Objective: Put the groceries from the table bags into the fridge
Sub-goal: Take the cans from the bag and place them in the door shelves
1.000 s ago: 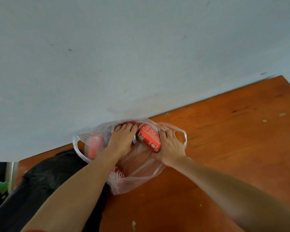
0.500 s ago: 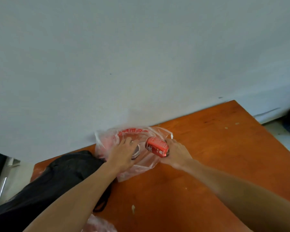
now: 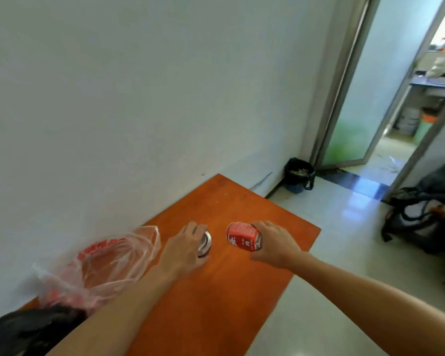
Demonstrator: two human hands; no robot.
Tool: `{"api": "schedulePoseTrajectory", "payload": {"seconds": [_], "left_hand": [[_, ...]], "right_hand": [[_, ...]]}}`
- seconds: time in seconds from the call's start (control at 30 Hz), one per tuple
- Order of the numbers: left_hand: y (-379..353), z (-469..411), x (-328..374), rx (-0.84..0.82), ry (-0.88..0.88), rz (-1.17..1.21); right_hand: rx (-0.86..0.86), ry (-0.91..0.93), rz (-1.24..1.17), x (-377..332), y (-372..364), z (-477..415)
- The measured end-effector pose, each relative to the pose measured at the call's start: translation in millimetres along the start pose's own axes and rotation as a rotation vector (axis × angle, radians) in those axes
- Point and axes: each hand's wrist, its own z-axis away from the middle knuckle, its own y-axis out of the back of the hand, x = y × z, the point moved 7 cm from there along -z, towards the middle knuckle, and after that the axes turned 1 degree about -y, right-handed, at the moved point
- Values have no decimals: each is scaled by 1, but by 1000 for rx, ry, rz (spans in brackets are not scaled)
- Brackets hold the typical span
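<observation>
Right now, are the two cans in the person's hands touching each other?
Apart. The head view shows bare orange table between the red can in the right hand and the other can in the left hand.

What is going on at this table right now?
A person holds a drinks can in each bare hand above the orange table. The right hand grips a red can lying sideways; the left hand covers most of a second can, so only its silver end shows. The clear plastic bag with red print lies open beside the left forearm, next to a black bag. No fridge is in view.
</observation>
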Motion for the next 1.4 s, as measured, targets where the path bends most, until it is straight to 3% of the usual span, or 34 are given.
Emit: {"api": "schedulePoseTrajectory", "payload": {"seconds": [0.33, 0.63, 0.83, 1.17, 1.4], "left_hand": [[-16, -76, 299, 38, -445, 107], [-56, -122, 586, 55, -680, 136], [-67, -146, 735, 54, -855, 218], [-42, -264, 907, 180, -1001, 425], [85, -384, 1017, 460, -1038, 608]], "right_hand": [[246, -435, 41, 235, 140, 180], [399, -635, 68, 445, 242, 352], [473, -750, 106, 547, 295, 438], [622, -813, 185, 692, 410, 461], [927, -734, 250, 755, 592, 417]]}}
